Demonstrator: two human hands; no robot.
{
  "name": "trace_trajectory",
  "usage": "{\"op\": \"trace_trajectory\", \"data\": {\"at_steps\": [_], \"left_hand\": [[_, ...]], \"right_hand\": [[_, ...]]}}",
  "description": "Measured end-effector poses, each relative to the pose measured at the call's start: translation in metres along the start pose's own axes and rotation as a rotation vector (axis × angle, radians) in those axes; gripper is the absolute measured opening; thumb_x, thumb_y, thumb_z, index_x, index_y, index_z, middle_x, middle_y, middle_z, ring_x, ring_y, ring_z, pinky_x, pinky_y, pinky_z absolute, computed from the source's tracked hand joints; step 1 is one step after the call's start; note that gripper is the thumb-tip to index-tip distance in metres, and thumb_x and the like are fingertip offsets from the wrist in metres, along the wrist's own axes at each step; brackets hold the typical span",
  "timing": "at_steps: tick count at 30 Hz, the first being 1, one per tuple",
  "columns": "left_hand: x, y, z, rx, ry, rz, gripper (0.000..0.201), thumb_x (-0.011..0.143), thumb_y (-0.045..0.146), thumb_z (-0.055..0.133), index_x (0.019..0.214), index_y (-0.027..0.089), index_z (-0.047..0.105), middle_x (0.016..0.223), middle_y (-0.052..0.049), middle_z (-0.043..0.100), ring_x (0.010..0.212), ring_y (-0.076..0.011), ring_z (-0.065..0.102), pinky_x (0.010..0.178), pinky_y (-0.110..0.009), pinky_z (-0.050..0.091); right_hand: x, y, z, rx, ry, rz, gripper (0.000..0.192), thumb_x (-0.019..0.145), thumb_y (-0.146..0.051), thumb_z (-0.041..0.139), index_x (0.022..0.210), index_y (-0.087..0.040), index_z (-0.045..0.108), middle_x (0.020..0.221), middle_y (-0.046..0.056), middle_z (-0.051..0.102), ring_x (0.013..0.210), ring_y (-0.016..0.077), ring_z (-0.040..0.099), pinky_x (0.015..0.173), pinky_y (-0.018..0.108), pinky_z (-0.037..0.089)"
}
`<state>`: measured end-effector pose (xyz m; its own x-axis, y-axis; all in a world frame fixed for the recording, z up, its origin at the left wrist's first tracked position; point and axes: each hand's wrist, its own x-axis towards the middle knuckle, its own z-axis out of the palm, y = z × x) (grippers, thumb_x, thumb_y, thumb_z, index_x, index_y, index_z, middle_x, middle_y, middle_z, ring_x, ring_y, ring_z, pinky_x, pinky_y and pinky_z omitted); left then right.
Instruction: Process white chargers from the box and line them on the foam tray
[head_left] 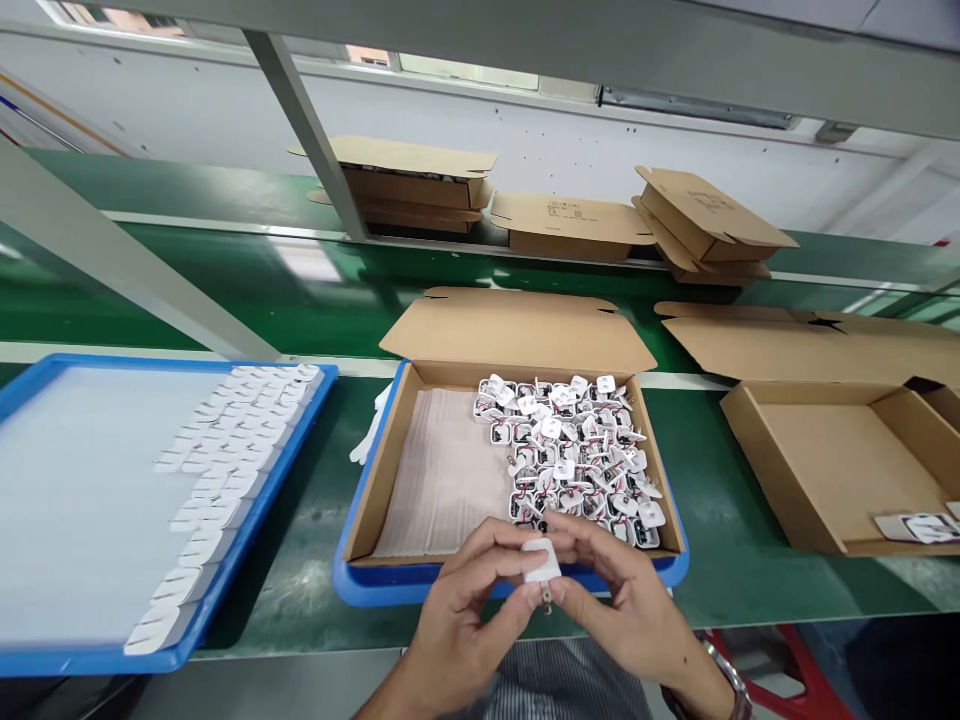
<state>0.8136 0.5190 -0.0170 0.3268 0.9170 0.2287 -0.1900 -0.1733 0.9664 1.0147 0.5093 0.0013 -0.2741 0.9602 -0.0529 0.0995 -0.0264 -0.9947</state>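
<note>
A small white plug-in charger (541,562) with metal prongs pointing down is held between both hands, in front of an open cardboard box. My left hand (476,590) grips its left side with thumb and fingers. My right hand (619,595) pinches it from the right, the thumb close to the prongs. Just beyond the fingers, the cardboard box (386,465) holds many white charger housings (564,470) with loose caps and red and black wires, packed on its right side. The box's left part shows a pale liner sheet (454,470).
A blue tray (259,560) with rows of white pieces (217,490) stands at left. Another blue tray (346,575) lies under the box. At right is an open carton (817,470); closed cartons (570,225) sit on the back shelf. A slanting metal post (150,265) rises at left.
</note>
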Motion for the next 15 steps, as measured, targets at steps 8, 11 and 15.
{"op": "trace_trajectory", "data": {"at_steps": [8,11,15], "left_hand": [[0.0006,0.0061,-0.0052,-0.049,-0.036,-0.125,0.031,0.102,0.019,0.062,0.124,0.035,0.075,0.126,-0.01,0.064,0.109,-0.0226,0.069,0.088,-0.033,0.061],[-0.001,0.0052,-0.0057,-0.078,-0.022,-0.143,0.029,0.102,0.021,0.064,0.123,0.035,0.076,0.128,-0.009,0.063,0.112,-0.0238,0.069,0.088,-0.033,0.061],[-0.0013,0.0068,-0.0068,-0.039,-0.046,-0.145,0.03,0.102,0.021,0.063,0.125,0.037,0.076,0.129,-0.008,0.064,0.116,-0.0239,0.068,0.092,-0.033,0.06]], "right_hand": [[-0.0032,0.0058,0.0015,0.046,-0.002,0.033,0.049,0.098,-0.033,0.07,0.145,-0.037,0.057,0.141,0.006,0.07,0.125,0.0207,0.071,0.108,0.044,0.06],[-0.0046,0.0062,-0.0001,0.075,-0.018,0.034,0.049,0.097,-0.035,0.071,0.144,-0.036,0.058,0.142,0.006,0.07,0.125,0.0217,0.071,0.109,0.045,0.06],[-0.0062,0.0078,-0.0005,0.079,-0.003,0.043,0.045,0.097,-0.035,0.071,0.141,-0.034,0.061,0.141,0.007,0.071,0.123,0.021,0.072,0.108,0.044,0.06]]}}
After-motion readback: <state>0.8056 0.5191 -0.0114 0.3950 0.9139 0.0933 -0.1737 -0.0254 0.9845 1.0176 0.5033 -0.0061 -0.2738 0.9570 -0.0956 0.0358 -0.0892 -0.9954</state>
